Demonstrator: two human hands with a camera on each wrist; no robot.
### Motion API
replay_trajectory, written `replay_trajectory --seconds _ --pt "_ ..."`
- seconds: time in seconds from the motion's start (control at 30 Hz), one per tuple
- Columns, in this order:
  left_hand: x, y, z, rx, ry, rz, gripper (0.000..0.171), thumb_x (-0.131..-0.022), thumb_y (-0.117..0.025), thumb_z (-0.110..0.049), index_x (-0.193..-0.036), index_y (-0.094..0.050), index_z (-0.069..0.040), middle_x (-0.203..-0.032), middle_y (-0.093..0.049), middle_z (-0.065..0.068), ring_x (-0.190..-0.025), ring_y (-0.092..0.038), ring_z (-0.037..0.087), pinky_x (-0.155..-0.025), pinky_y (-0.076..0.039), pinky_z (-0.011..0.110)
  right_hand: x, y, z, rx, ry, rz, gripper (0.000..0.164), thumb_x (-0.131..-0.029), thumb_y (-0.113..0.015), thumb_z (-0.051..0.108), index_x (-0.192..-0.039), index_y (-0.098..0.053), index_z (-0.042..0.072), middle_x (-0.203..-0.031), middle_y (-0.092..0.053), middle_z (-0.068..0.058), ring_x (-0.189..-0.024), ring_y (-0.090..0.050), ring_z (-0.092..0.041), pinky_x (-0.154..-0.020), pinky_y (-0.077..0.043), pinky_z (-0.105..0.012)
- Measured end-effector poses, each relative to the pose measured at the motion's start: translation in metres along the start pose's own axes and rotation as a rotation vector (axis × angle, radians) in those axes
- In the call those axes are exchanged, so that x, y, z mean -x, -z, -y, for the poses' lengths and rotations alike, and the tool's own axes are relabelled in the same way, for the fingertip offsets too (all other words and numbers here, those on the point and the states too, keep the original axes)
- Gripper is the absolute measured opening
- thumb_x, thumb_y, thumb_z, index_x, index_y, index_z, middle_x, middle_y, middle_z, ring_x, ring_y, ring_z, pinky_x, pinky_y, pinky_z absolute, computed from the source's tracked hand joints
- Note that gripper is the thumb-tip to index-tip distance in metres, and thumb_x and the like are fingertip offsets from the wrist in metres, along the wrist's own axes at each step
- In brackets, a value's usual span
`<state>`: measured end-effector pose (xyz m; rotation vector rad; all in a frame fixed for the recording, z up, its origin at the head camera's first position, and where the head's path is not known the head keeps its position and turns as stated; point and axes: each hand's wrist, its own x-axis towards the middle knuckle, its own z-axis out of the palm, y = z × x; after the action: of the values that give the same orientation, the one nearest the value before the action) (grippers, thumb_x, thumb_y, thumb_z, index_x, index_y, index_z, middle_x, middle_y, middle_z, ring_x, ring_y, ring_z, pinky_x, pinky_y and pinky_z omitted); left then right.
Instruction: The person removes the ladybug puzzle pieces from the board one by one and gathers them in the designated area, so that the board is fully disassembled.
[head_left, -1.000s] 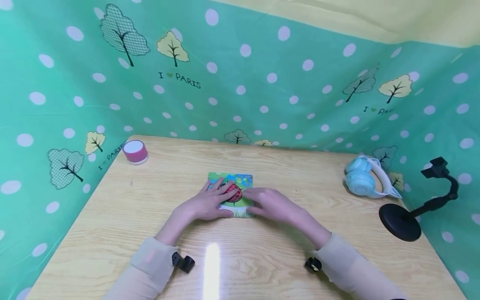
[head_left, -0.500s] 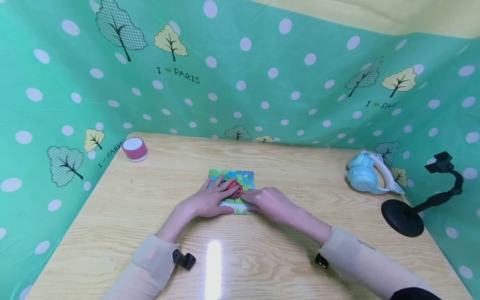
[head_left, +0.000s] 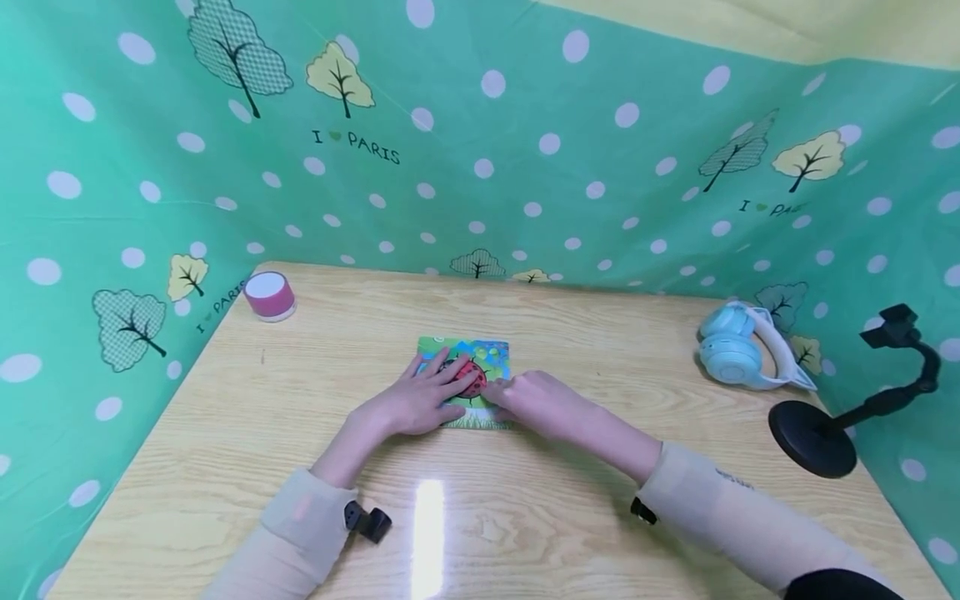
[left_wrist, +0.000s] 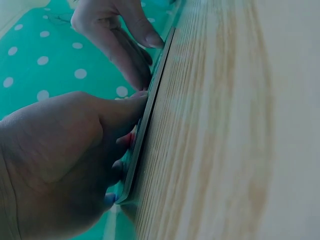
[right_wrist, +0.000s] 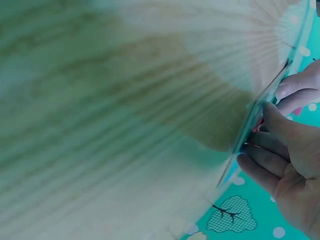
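Note:
A thin square picture board (head_left: 487,419) lies flat on the table, its face showing green grass, blue patches and a red ladybug (head_left: 471,386). Over its left half spreads my left hand (head_left: 408,406), fingers straight and apart, fingertips on the ladybug. From the right my right hand (head_left: 542,406) reaches in, its fingertips at the ladybug's right edge. In the right wrist view the fingers of that hand (right_wrist: 300,165) are only loosely bent, with the thumb apart from them on the board. The board appears edge-on in the left wrist view, beneath my left hand (left_wrist: 65,155).
A pink and white round container (head_left: 270,297) stands at the table's back left corner. Light blue headphones (head_left: 738,350) lie at the right, with a black stand (head_left: 813,437) in front of them. Green dotted cloth (head_left: 517,208) hangs behind the wooden table (head_left: 322,358).
My right fingertips have shifted slightly at the ladybug's right edge, and the right forearm has swung outward. The left thumb has drawn in a little. The head view has tilted slightly; the board stays put.

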<state>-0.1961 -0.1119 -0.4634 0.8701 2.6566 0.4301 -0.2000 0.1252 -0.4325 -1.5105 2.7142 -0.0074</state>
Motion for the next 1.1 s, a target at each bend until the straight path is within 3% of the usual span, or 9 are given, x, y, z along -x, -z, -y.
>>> replay_trajectory --seconds 0.1,0.3,0.53,0.73,0.93,1.1 --pt "0.000 -0.001 0.000 0.005 0.004 0.004 0.062 -0.109 -0.046 -0.041 -0.164 -0.027 -0.021 -0.176 -0.006 0.006 -0.163 0.001 0.039 -0.130 -0.001 0.065 0.000 0.003 0.003 0.130 0.049 0.046 0.014 -0.100 -0.068 0.016 -0.112 -0.071 0.010 -0.107 -0.079 -0.005 -0.079 -0.077 -0.016 -0.068 -0.064 -0.026" --pt "0.003 -0.001 0.000 0.017 0.007 0.002 0.061 -0.109 -0.045 -0.041 -0.164 -0.027 -0.021 -0.176 -0.006 0.006 -0.163 0.002 0.039 -0.130 0.000 0.065 -0.001 0.004 0.009 0.400 0.179 0.118 0.031 -0.099 -0.064 0.003 -0.130 -0.066 0.006 -0.129 -0.073 -0.013 -0.115 -0.074 -0.023 -0.088 -0.063 -0.031" --pt "0.000 0.000 0.000 0.014 0.016 0.010 0.061 -0.108 -0.046 -0.042 -0.164 -0.028 -0.023 -0.176 -0.006 0.006 -0.163 0.002 0.039 -0.130 0.002 0.064 0.004 -0.002 0.009 0.541 0.243 0.056 0.034 -0.100 -0.064 0.007 -0.134 -0.064 0.006 -0.129 -0.073 -0.014 -0.119 -0.072 -0.023 -0.093 -0.062 -0.033" --pt "-0.001 0.000 -0.001 0.027 0.029 0.021 0.061 -0.108 -0.047 -0.041 -0.164 -0.029 -0.024 -0.176 -0.006 0.005 -0.163 0.003 0.038 -0.130 0.003 0.063 0.006 -0.006 0.007 0.568 0.269 -0.018 0.031 -0.099 -0.065 0.008 -0.131 -0.066 0.005 -0.126 -0.075 -0.012 -0.117 -0.074 -0.021 -0.093 -0.062 -0.031" --pt "-0.001 0.000 -0.001 0.048 0.025 0.021 0.061 -0.108 -0.048 -0.038 -0.163 -0.029 -0.022 -0.176 -0.006 0.008 -0.162 0.003 0.039 -0.130 0.003 0.064 0.010 -0.007 0.005 0.512 0.263 -0.048 0.034 -0.099 -0.066 0.009 -0.133 -0.066 0.003 -0.128 -0.074 -0.013 -0.119 -0.073 -0.022 -0.095 -0.062 -0.032" --pt "-0.001 0.001 0.000 0.051 0.025 0.022 0.060 -0.108 -0.047 -0.039 -0.163 -0.029 -0.022 -0.176 -0.005 0.007 -0.162 0.004 0.038 -0.130 0.003 0.064 0.013 -0.012 0.002 0.417 0.240 -0.130 0.029 -0.099 -0.066 0.014 -0.127 -0.068 0.003 -0.126 -0.075 -0.012 -0.118 -0.073 -0.022 -0.097 -0.061 -0.033"
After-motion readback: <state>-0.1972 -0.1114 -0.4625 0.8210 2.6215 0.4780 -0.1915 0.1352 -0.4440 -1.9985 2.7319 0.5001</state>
